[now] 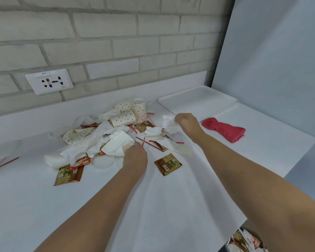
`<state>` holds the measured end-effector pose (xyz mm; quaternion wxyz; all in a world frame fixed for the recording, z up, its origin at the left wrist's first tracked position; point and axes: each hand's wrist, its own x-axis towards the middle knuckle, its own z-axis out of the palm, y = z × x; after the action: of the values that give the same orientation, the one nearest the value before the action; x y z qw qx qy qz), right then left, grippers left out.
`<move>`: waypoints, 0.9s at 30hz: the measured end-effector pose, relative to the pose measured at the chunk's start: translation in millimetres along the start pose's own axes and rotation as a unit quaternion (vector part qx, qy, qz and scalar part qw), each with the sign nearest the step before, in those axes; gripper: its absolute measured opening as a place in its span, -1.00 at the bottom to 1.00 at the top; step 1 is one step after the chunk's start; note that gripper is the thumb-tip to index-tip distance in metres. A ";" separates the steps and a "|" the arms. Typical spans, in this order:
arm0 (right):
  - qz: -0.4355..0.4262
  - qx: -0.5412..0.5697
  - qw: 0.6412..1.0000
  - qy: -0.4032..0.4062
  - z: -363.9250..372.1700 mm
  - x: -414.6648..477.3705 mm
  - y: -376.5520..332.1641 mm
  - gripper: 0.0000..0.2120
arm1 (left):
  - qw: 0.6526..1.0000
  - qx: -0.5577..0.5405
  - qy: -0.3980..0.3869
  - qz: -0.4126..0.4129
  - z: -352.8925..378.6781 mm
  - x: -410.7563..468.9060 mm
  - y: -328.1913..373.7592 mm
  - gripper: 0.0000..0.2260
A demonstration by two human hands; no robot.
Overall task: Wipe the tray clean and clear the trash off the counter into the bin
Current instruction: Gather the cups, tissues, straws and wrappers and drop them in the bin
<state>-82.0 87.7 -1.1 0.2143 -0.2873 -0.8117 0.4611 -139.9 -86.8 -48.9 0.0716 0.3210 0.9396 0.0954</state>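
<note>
Obs.: both my arms reach across the white counter [171, 206] into the heap of trash at its middle. My right hand [186, 122] is closed round a crumpled white paper tissue [167, 120] at the heap's right edge, fingers curled over it. A full fist suits here, since the tissue is soft and should squash into one lump. My left hand [135, 157] is knuckles-up at the near edge of the heap, fingers curled down against a folded white paper napkin [116, 144], with a red-and-white striped straw [154, 143] just beside. The fingertips are hidden under the hand, so I cannot tell whether they have closed on anything. Heap contents: white paper cups with red dots [123, 118] on their sides at the back, more tissues, and brown foil sachets, with one brown foil sachet [168, 164] lying apart near my left wrist. The white rectangular plastic tray [200, 100] sits at the back right against the pale panel, apart from the heap. The folded red cloth [224, 129] lies just beside its near edge, presumably kept at hand for the wiping. The bin [226, 247] shows below the counter's front right corner with wrappers inside, on my right side, which I judge gives short drops. Judgement: clearing is partway and most of the heap remains on the counter.
</note>
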 end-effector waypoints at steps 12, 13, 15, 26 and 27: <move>-0.021 -0.407 0.907 -0.108 22.1 -35.1 51.2 -0.71 | 0.978 -0.199 0.060 -0.032 -21.3 -14.0 18.3 -0.78; -0.017 -0.402 0.910 -0.105 22.6 -37.4 50.6 -0.72 | 0.973 -0.219 0.070 -0.024 -21.5 -15.4 18.4 -0.79; -0.020 -0.376 0.922 -0.090 20.4 -43.3 50.6 -0.77 | 0.967 -0.241 0.083 0.002 -22.6 -20.2 21.6 -0.73; -0.048 -0.099 0.987 0.115 -70.0 -86.7 40.2 -0.74 | 0.895 -0.430 0.067 0.095 -32.6 -48.0 89.6 -0.71; -0.040 -0.093 0.987 0.127 -82.1 -92.6 42.2 -0.69 | 0.881 -0.459 0.050 0.103 -30.5 -50.7 102.5 -0.70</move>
<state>48.5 94.9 -5.9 0.3065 -0.3300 -0.8278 0.3345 -45.8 -42.7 7.6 0.1539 0.3416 0.7545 0.5388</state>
